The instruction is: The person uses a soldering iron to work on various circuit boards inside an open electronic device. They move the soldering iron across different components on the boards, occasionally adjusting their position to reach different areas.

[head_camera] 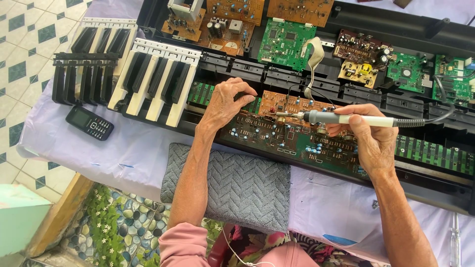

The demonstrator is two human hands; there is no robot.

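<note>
Soldering iron (341, 119), a slim rod with a pale barrel, dark grey grip and ribbed black cord sleeve, lies nearly level in the right hand (368, 136), whose fingers are closed around the barrel pen-fashion; its thin metal tip points toward the left hand and sits over the brown circuit board (292, 106). That board is flat and rectangular, studded with small blue capacitors and silvery solder points, and it rests in the long black plastic keyboard chassis (425, 34) directly under both hands. The left hand (225, 104) presses down on the board's near-left end with fingers curled and spread a little, holding nothing loose. Beyond the left hand's knuckles stand two removed blocks of piano keys (156, 81), glossy white and black bars joined in rows. Farther out past that hand lies a small black push-button mobile phone (90, 122) on the pale lilac table cover (123, 153). Beneath the left forearm sits a grey knitted pad (242, 188) with a herringbone weave. Beyond the right hand, green circuit boards (286, 43) crowd the chassis's upper tray.
</note>
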